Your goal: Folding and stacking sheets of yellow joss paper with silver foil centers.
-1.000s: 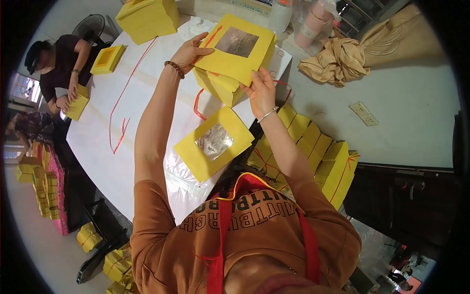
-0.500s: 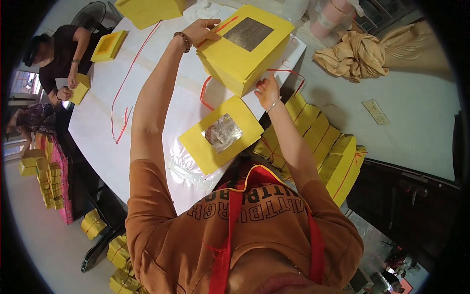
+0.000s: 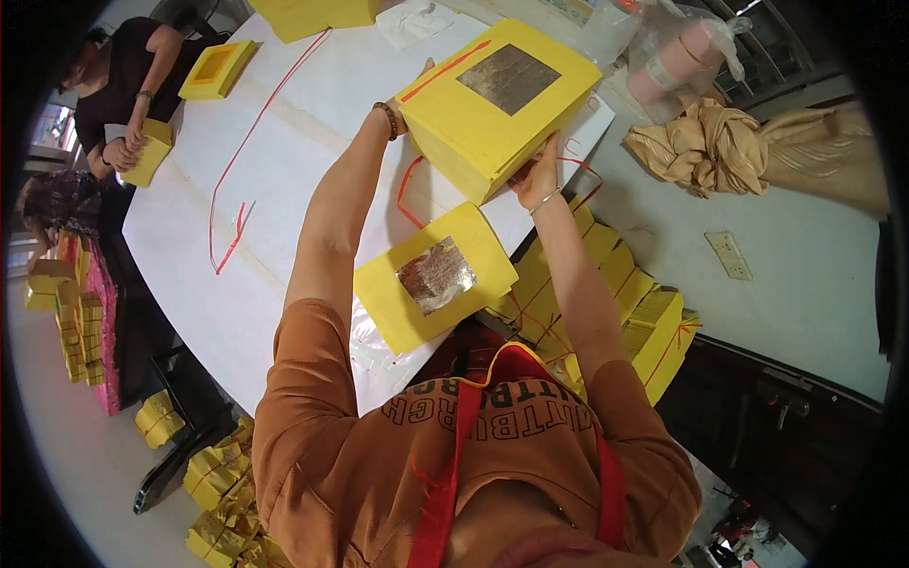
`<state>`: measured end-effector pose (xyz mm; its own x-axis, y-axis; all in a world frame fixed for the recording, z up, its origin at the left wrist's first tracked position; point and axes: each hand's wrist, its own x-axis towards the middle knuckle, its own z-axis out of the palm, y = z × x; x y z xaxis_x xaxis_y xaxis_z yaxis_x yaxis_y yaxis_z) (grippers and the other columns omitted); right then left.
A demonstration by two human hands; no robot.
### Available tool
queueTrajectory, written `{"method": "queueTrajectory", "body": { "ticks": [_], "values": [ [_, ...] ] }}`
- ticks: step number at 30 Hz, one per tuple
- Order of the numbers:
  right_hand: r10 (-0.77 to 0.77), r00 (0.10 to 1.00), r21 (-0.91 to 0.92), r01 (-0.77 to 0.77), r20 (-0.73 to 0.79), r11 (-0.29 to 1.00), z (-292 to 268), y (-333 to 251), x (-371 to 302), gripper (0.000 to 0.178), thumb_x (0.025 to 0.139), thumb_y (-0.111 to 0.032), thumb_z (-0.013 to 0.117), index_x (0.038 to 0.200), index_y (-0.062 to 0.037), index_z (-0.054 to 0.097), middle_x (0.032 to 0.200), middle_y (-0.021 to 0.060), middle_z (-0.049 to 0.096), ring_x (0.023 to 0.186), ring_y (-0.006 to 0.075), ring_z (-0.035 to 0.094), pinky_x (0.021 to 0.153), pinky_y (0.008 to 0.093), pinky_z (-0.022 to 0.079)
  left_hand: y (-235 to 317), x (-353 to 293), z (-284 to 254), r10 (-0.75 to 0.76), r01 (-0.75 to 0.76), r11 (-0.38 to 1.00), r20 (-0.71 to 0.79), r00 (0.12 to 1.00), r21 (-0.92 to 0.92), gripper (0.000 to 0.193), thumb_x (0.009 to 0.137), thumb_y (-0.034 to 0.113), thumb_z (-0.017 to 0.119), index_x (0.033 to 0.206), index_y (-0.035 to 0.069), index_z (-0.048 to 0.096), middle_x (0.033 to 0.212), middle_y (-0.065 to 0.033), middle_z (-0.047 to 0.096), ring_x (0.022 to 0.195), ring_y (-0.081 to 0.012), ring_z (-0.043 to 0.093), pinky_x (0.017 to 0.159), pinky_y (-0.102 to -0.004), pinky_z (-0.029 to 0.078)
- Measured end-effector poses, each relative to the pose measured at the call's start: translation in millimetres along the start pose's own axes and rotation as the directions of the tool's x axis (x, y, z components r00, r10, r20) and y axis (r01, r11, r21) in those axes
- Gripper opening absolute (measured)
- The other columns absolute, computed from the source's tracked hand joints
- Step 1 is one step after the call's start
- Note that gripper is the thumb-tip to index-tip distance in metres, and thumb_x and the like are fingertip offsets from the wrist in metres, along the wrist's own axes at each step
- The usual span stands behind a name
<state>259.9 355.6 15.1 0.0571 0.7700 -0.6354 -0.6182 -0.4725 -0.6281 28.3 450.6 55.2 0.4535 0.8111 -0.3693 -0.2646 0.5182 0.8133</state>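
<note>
At the right end of the white tabletop [image 3: 275, 180], in the head view, the left hand [image 3: 401, 115] and right hand [image 3: 542, 177] grip a thick yellow stack [image 3: 494, 115] from opposite sides, apparently keeping its layers aligned. A red strap [image 3: 408, 193] shows on both sides, seemingly running beneath. Nearer the body, a silver-patched yellow piece [image 3: 435, 275] appears to overhang the edge. Wider room for moving lies leftward.

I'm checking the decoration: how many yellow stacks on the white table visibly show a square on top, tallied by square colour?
Metallic grey: 2, tall stack and near stack
Orange: 1, orange-marked stack
Total: 3
</note>
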Motion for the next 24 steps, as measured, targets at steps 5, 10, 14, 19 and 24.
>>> {"method": "queueTrajectory", "body": {
  "ticks": [5,10,14,19,24],
  "values": [
    [-0.17,0.982,0.123,0.16,0.076,0.979,19,6,-9,0.084,0.076,-0.079,0.029,0.132,-0.0172,0.039,0.13,0.005,0.044,0.12,0.0254,0.042,0.096,0.0446,0.036,-7,8,-8,0.035,-0.036,0.999,-0.059,0.998,-0.006,0.063,0.087,0.061,0.04,0.114,0.008,0.057,0.106,-0.006,0.061,0.098,-0.0178,0.057,0.083,-0.0299,0.047],
    [-0.287,0.931,0.423,0.172,0.226,0.89,20,0,9,0.072,0.082,-0.069,0.035,0.129,-0.0149,0.042,0.125,0.0064,0.047,0.113,0.0263,0.048,0.088,0.0438,0.044,-24,13,4,0.06,-0.06,0.998,-0.075,0.995,0.01,0.063,0.087,0.061,0.04,0.114,0.007,0.056,0.106,-0.0064,0.061,0.098,-0.0179,0.057,0.083,-0.0301,0.046],
    [-0.325,0.886,0.338,0.211,0.33,0.917,39,-11,-10,0.074,0.084,-0.069,0.023,0.138,-0.0186,0.03,0.134,0.0069,0.037,0.121,0.0282,0.041,0.092,0.0447,0.042,-22,19,-7,0.081,-0.078,0.996,-0.126,0.989,0.03,0.063,0.087,0.061,0.039,0.114,0.007,0.056,0.106,-0.0067,0.061,0.098,-0.018,0.056,0.084,-0.0303,0.046],
    [-0.388,0.857,0.318,0.283,0.34,0.905,59,-46,-19,0.075,0.082,-0.071,0.026,0.133,-0.0173,0.037,0.128,0.007,0.043,0.115,0.0292,0.046,0.089,0.0445,0.045,-4,73,-35,0.071,-0.065,0.997,-0.16,0.985,0.038,0.063,0.087,0.061,0.039,0.114,0.007,0.056,0.106,-0.0072,0.061,0.098,-0.0182,0.056,0.084,-0.0305,0.046],
    [-0.463,0.709,0.311,0.345,0.532,0.886,121,-63,-44,0.074,0.081,-0.073,0.028,0.125,-0.0167,0.045,0.119,0.0068,0.051,0.105,0.0285,0.053,0.085,0.0442,0.047,71,61,-117,0.12,-0.103,0.992,-0.27,0.955,0.079,0.063,0.087,0.061,0.039,0.114,0.006,0.056,0.106,-0.0076,0.061,0.098,-0.0183,0.056,0.084,-0.0307,0.046]
  ]
}}
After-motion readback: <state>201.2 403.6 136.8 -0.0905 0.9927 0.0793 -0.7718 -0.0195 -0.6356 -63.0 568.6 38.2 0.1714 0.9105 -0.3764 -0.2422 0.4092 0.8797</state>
